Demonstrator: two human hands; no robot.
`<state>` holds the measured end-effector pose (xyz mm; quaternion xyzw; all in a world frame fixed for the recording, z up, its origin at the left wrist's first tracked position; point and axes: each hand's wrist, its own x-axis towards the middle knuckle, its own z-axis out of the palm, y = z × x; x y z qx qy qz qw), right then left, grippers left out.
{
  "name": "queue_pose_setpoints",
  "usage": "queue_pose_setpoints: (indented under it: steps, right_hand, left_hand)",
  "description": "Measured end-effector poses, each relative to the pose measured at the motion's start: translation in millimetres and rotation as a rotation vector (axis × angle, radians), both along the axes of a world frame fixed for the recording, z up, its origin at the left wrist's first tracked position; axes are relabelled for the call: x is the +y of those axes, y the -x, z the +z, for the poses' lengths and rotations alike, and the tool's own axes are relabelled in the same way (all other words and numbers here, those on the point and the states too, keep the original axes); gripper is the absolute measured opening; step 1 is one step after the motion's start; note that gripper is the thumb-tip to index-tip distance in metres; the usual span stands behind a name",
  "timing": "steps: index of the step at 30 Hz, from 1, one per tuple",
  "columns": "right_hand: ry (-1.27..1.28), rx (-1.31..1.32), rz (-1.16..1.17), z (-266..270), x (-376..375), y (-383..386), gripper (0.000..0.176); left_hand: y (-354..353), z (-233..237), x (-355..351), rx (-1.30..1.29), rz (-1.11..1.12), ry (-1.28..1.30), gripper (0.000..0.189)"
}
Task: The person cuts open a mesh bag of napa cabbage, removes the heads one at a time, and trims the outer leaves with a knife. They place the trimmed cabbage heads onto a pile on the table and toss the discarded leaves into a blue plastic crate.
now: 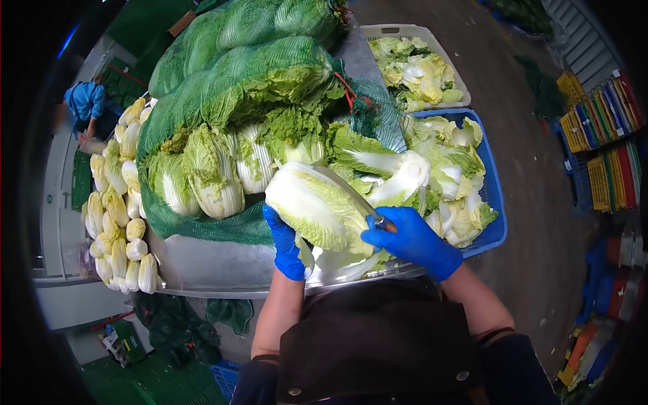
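Note:
A napa cabbage (317, 202) with a white base lies tilted in front of me, over the edge of the metal table. My left hand (286, 246), in a blue glove, grips it from the left and below; some of those fingers are hidden behind it. In my right hand (417, 241), also gloved in blue, is a knife (382, 223), its blade lying along the cabbage's upper right side. Loose outer leaves (351, 265) are beneath the cabbage. Just behind, a cut leaf cluster (405, 177) shows its white stem end.
Whole cabbages (214, 179) spill from a green mesh sack (202, 101) on the metal table (202, 263). Trimmed cabbages (118, 216) are stacked at the left. A blue crate (498, 223) and a white crate (460, 81) hold leaves. A person in blue (86, 101) stands far left.

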<state>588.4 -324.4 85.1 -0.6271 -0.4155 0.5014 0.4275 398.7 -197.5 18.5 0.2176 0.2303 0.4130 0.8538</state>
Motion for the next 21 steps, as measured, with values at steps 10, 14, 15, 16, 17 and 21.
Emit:
queue_pose_setpoints:
  steps: [10,14,15,16,17,21]
  right_hand:
    - [-0.357,0.965,-0.514,19,57,-25,0.015]
    - [-0.162,0.539,-0.565,-40,56,-78,0.025]
    - [-0.034,0.315,-0.459,-26,43,-62,0.031]
    - [0.087,0.091,-0.352,-19,30,-46,0.037]
    - [-0.124,0.048,-0.307,-26,18,-31,0.041]
    - [-0.372,0.106,-0.222,-1,-5,23,0.048]
  left_hand:
    - [-15,5,-46,0.101,-0.392,0.324,0.082]
    - [-18,-8,-46,-0.429,-0.542,0.329,0.095]
    - [-16,-6,-41,-0.376,-0.488,0.317,0.094]
    - [-15,-4,-36,-0.323,-0.436,0.304,0.094]
    - [-18,-2,-30,-0.305,-0.398,0.298,0.093]
    - [-16,8,-23,-0.435,-0.291,0.448,0.087]
